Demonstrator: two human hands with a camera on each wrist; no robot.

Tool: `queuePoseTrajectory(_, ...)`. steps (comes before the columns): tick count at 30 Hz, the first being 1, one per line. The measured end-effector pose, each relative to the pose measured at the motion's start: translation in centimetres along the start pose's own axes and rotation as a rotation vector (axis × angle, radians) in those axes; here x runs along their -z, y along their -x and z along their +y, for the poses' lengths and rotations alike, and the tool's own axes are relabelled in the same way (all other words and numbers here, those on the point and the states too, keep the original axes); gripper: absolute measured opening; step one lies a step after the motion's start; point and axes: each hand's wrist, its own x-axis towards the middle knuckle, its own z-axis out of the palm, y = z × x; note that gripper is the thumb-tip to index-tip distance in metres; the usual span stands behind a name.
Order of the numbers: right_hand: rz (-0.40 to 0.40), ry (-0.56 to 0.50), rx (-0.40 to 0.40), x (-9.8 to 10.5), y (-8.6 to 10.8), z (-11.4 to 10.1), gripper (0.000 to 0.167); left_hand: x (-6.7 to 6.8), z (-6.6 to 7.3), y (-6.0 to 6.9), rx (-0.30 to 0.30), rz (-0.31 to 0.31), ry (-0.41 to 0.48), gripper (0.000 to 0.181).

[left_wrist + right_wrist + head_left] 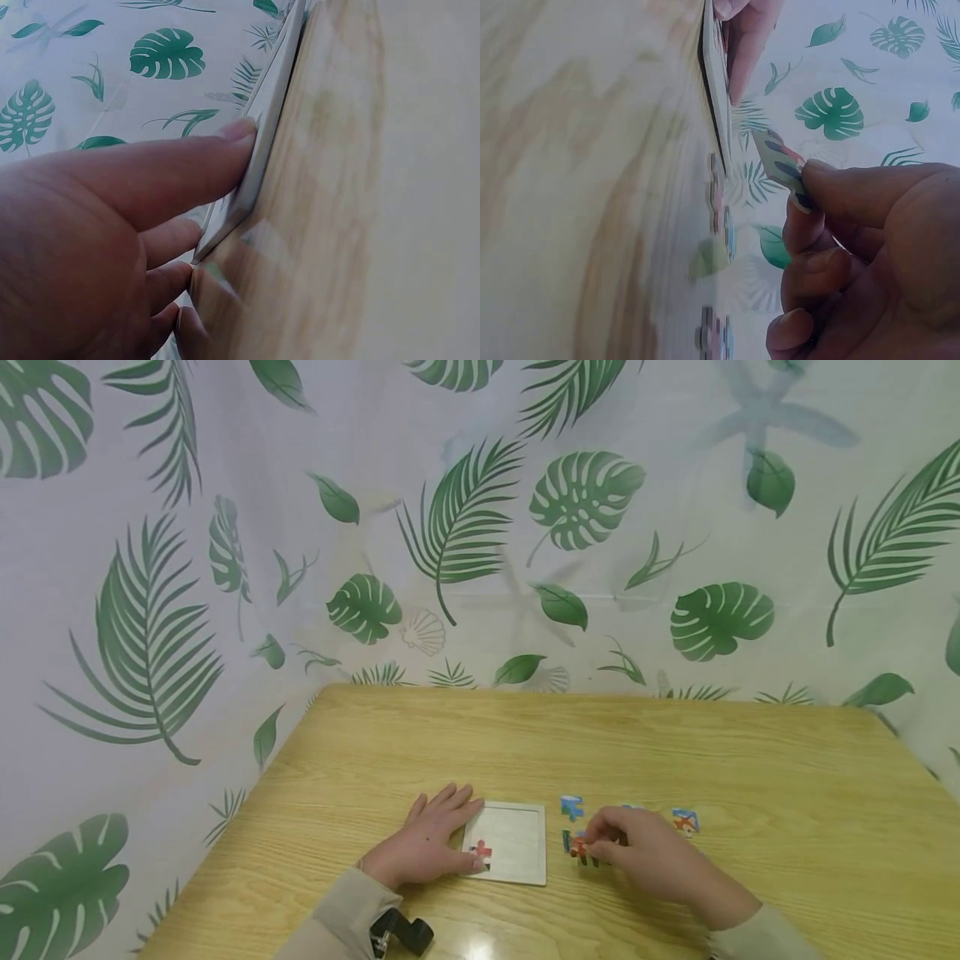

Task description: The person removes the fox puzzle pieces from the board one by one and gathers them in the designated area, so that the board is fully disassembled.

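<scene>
My left hand (427, 847) rests along the left side of a square white puzzle tray (517, 881), fingers extended and thumb on its front-left corner. In the left wrist view the thumb (187, 169) lies over the tray's rim (262, 161). Inside that corner sits a puzzle piece (482, 846) with a red patch, partly under the thumb. To the tray's right, my right hand (652, 852) pinches another puzzle piece (782, 161) between thumb and fingers. It is held up off the table, tilted, with dark stripes and some red showing.
Loose puzzle pieces lie right of the tray: a blue one (572, 807), one with red and blue (686, 821), and others partly hidden by my right hand. All stand on a wooden table (420, 727). A leaf-print curtain (480, 527) hangs behind it.
</scene>
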Motion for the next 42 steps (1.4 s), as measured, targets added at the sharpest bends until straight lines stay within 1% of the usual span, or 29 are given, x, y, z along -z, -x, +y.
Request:
queuePoseTrajectory(7, -0.036, -0.013, -0.016, 1.3, 1.3, 1.2, 0.01, 0.1, 0.2, 0.0, 0.002, -0.005, 0.0, 0.085)
queuePoseTrajectory(13, -0.098, -0.03, -0.009, 2.6, 2.6, 2.8, 0.01, 0.1, -0.1, 0.0, 0.0, -0.011, 0.004, 0.085)
queuePoseTrajectory(16, -0.12, -0.031, -0.027, 2.9, 3.2, 3.4, 0.01, 0.1, 0.0, 0.2, -0.001, -0.009, 0.002, 0.086)
queuePoseTrajectory(20, -0.116, -0.001, -0.067, 2.8, 3.8, 4.1, 0.009, 0.2, 0.1, 0.4, -0.001, -0.006, 0.002, 0.085)
queuePoseTrajectory(25, -0.098, 0.052, -0.076, 2.3, 4.2, 4.4, 0.006, 0.3, 0.2, 0.4, -0.006, -0.004, 0.0, 0.084)
queuePoseTrajectory(32, -0.08, 0.095, -0.022, 1.9, 4.3, 4.3, 0.007, 0.3, 0.3, 0.3, -0.003, -0.001, -0.001, 0.084)
queuePoseTrajectory(39, -0.083, 0.125, -0.002, 1.8, 4.2, 4.6, 0.009, 0.3, 0.3, 0.2, -0.007, 0.002, 0.004, 0.085)
queuePoseTrajectory(42, -0.093, 0.123, 0.003, 1.9, 4.2, 4.7, 0.009, 0.2, 0.1, 0.1, -0.01, 0.006, 0.006, 0.086)
